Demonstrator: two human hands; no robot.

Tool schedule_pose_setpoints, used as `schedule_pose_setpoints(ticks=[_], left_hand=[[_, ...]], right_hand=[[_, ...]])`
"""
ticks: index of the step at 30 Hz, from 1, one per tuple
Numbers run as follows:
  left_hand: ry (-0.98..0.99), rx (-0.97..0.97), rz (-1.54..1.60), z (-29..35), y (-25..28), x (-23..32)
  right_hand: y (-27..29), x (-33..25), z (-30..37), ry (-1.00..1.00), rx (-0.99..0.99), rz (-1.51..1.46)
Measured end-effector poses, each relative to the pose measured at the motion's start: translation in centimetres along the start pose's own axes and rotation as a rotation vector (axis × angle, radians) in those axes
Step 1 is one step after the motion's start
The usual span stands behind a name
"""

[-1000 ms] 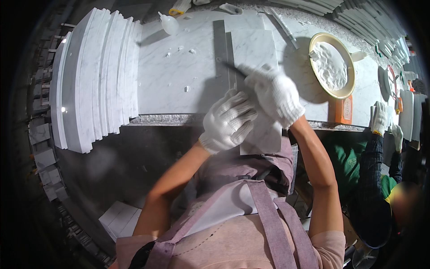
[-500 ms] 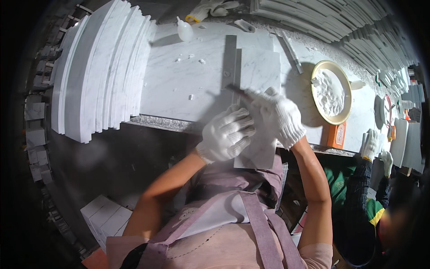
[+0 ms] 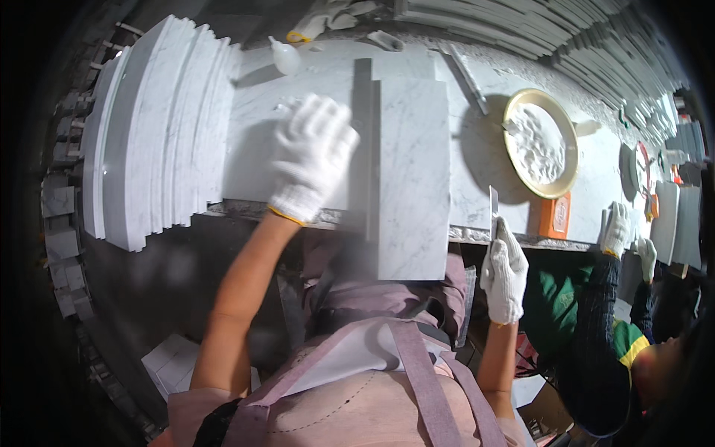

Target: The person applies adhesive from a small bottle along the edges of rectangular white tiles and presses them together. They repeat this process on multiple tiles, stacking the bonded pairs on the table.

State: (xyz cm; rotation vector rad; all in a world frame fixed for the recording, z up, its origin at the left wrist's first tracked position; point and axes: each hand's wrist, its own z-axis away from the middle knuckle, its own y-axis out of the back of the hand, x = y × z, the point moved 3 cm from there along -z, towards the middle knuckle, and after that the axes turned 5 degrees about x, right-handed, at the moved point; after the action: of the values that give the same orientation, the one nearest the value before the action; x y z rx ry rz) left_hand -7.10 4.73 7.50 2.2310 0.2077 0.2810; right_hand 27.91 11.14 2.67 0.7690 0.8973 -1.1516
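My left hand, in a white knitted glove, is over the marble tabletop, fingers stretched out, beside a few white crumbs. It holds nothing that I can see. In my right hand, also gloved, is a putty knife, its thin blade pointing up past the table's front edge. Between my hands lies a long white marble slab, its near end jutting over that edge. A narrow grey strip runs along the slab's left side. Right of the slab is a cream bowl of white paste.
Marble slabs stand stacked at the left. More thin slabs lie at the back right. A squeeze bottle and spare gloves are at the back. An orange box sits near a co-worker's gloved hand.
My left hand has moved left and away from me, off the slab. My right hand has drawn back to the right with the putty knife, leaving the slab uncovered.
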Motion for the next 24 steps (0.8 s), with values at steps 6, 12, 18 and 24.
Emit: schedule_pose_setpoints(ticks=[6,12,18,24], left_hand=[[0.058,-0.111,0.635,2.1,4.0,6.4],[0.549,-0.667,1.020,4.0,2.8,13.5],[1.035,-0.755,1.313,5.3,0.1,12.2],[1.234,-0.592,1.597,5.1,0.7,10.3]], right_hand=[[-4.2,-1.4,0.8,0.060,0.022,-0.284],[-7.4,-3.7,1.9,0.190,-0.038,-0.155],[-5.9,-4.5,1.6,0.248,-0.348,0.126],[-2.2,-9.9,-4.3,0.753,0.021,0.648]])
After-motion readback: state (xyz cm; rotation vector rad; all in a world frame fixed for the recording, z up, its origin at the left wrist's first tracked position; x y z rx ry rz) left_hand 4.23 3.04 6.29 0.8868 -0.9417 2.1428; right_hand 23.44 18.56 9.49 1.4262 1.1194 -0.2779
